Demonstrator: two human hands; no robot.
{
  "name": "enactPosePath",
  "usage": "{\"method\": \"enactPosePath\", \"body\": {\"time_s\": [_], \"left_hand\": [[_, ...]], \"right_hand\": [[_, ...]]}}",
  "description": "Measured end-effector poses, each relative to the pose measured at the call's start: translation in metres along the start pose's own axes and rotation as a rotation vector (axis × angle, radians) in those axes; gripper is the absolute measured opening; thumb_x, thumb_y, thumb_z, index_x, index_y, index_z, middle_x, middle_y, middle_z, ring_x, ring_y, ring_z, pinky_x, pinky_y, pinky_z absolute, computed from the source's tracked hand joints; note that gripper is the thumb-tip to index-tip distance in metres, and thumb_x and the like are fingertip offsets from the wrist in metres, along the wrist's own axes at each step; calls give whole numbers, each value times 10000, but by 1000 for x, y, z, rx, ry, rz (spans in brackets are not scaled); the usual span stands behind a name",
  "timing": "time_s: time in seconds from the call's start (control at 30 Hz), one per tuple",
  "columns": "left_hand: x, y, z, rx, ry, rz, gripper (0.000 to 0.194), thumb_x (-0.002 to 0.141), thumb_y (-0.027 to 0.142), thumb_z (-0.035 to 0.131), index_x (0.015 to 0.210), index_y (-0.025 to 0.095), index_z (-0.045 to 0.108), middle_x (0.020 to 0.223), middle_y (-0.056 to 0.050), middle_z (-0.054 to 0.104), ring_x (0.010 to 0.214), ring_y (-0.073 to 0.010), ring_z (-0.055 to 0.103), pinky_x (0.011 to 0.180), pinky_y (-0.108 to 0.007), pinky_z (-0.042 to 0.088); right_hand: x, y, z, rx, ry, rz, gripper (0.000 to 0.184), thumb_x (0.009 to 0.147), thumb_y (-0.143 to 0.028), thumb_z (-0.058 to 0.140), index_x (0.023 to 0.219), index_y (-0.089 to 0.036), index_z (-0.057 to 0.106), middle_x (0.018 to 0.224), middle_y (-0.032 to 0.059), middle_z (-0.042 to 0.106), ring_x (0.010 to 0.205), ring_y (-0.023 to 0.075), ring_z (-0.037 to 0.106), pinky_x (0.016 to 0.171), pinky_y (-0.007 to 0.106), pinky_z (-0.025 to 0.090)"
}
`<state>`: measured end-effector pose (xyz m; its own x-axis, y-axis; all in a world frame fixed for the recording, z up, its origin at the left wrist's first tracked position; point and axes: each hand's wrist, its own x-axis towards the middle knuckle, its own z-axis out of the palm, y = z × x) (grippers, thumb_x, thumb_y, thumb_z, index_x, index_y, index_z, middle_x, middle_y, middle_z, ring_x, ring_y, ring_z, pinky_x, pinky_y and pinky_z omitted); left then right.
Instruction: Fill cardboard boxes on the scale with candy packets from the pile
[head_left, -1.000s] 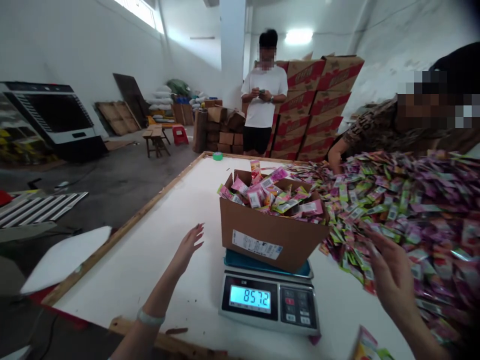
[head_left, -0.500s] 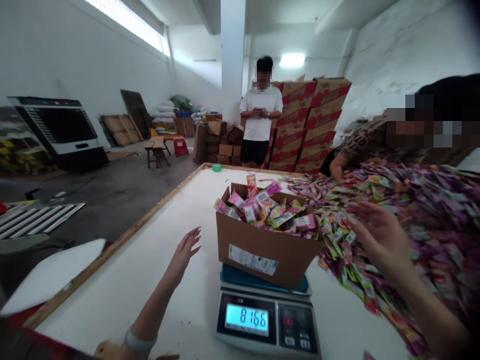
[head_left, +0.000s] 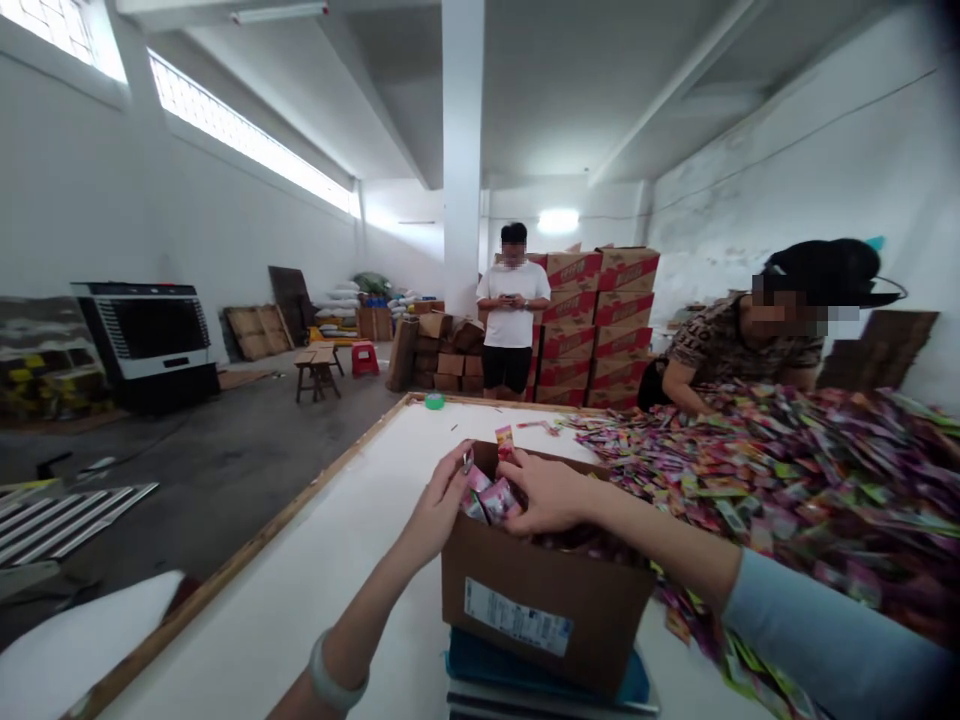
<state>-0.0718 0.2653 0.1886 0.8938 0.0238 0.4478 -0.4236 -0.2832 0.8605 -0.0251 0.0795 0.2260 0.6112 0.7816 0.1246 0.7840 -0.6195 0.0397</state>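
The cardboard box (head_left: 544, 605) is heaped past its rim, so the sachets (head_left: 491, 495) under the fingers could slide over the near-left corner onto the tabletop (head_left: 300, 590) if either hand presses or sweeps too hard. The box stands on a blue-topped scale (head_left: 544, 685) at the bottom edge of the view, and a downward push on the contents would likely throw off whatever the scale reads; its display is out of sight.

The left hand (head_left: 435, 510) reaches in from the lower left, forearm slanting upward, fingers curled loosely around the sachets at the box's corner. The right hand (head_left: 551, 490) comes across from the right, sleeve over the box, fingers bent and closed on the same cluster, almost touching the left fingers. Beyond the right fingers spreads the big loose sachet pile (head_left: 787, 480).
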Motion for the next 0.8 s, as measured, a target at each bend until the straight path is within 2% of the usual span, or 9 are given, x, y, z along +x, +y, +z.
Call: {"method": "enactPosePath", "body": {"time_s": [0.07, 0.17, 0.23, 0.3, 0.37, 0.53, 0.6, 0.67, 0.8], "left_hand": [[-1, 0, 2, -41, -2, 11, 535, 868, 411, 441, 1346, 172, 413, 1465, -75, 393, 1363, -202, 327, 1162, -332, 206], [-3, 0, 2, -72, 29, 27, 575, 865, 412, 455, 1376, 166, 354, 1487, -77, 357, 1375, -187, 309, 1153, -297, 216], [-5, -2, 1, -70, 55, 11, 582, 868, 429, 455, 1374, 160, 351, 1486, -88, 359, 1368, -189, 323, 1144, -294, 232], [-7, -4, 2, -63, 68, -6, 572, 873, 446, 451, 1361, 160, 370, 1479, -96, 371, 1364, -196, 332, 1145, -318, 236], [-9, -5, 2, -61, 67, -1, 559, 879, 463, 439, 1353, 170, 384, 1466, -97, 392, 1355, -203, 347, 1148, -354, 241], [-12, 1, -1, 71, 71, 112, 493, 897, 466, 407, 1284, 171, 484, 1431, -99, 442, 1344, -204, 361, 1161, -384, 213], [-12, 4, -4, 103, 64, 141, 477, 907, 456, 393, 1285, 180, 486, 1437, -92, 434, 1349, -193, 352, 1162, -373, 212], [-12, 5, -7, 58, 67, 149, 482, 913, 456, 385, 1317, 202, 449, 1446, -83, 422, 1345, -186, 360, 1152, -365, 239], [-12, 3, -10, 4, 76, 152, 493, 905, 481, 396, 1322, 220, 434, 1456, -81, 409, 1338, -196, 376, 1139, -369, 273]], "right_hand": [[-3, 2, -4, 1, -33, -16, 617, 711, -527, 606, 1201, -173, 485, 1173, 170, 488, 981, 327, 568, 787, 423, 482], [-11, 11, -13, 83, -29, -142, 376, 776, -409, 586, 1063, -171, 540, 1051, 106, 553, 881, 237, 574, 768, 350, 472], [-19, 23, -18, 238, 76, -184, 304, 835, -383, 537, 1060, -178, 534, 1032, 74, 568, 913, 202, 552, 834, 327, 448], [-28, 36, -21, 381, 180, -160, 337, 870, -419, 500, 1104, -178, 518, 1093, 78, 561, 1000, 201, 522, 914, 336, 413], [-36, 45, -22, 445, 205, -143, 354, 876, -451, 486, 1089, -171, 527, 1098, 88, 558, 1018, 209, 509, 932, 352, 397], [-47, 52, -25, 487, 426, -81, 278, 859, -429, 518, 971, -180, 565, 946, 60, 561, 871, 182, 515, 816, 325, 416], [-46, 52, -26, 506, 451, -85, 275, 829, -435, 563, 941, -185, 587, 934, 53, 571, 869, 182, 527, 815, 331, 423], [-46, 54, -27, 635, 507, -64, 287, 801, -446, 600, 924, -187, 599, 901, 43, 591, 826, 174, 551, 763, 327, 456], [-56, 65, -38, 1010, 781, 99, 378, 692, -464, 713, 908, -180, 589, 799, 19, 615, 654, 132, 560, 556, 272, 483]]}}
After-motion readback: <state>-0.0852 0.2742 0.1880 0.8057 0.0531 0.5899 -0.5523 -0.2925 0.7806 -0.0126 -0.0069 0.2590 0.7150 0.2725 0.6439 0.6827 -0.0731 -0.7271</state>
